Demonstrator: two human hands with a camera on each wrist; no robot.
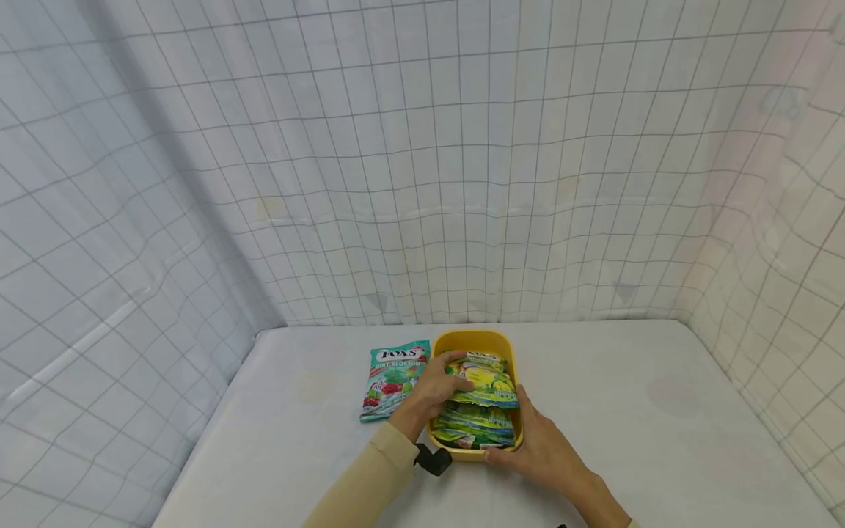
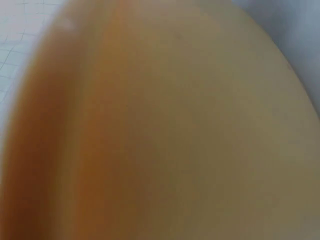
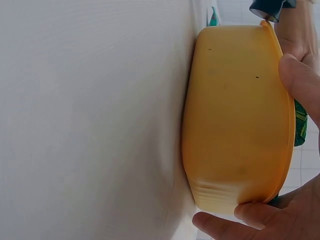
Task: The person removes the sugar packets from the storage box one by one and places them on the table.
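From my end, the yellow container [image 1: 470,336] sits on the table [image 1: 634,418], long side running away from the wearer, prob so both hands reach it w/o crossing. R hand [image 1: 543,446] has hold of its near-right corner: thumb on the near rim, fingers spread wide along the outer right wall. I'd guess that's to stop it sliding while the L works.

L hand [image 1: 432,386] is over the container's left side, part-spread, thumb & one finger lying on the lemon-print pack [image 1: 490,381]. Other fingers hidden, so can't tell if it's pinching the pack's edge or just pressing; L wrist cam is a blur, no help. That pack is inside the container, far half, on top of the green packs [image 1: 474,419] at the near end, its R corner by the rim. Looks overlapped to save room, imo.

The Mint Blossom pack [image 1: 389,367] lies flat on the table, just L of the container, print up, untouched afaict; prob parked there for easy L-hand reach.
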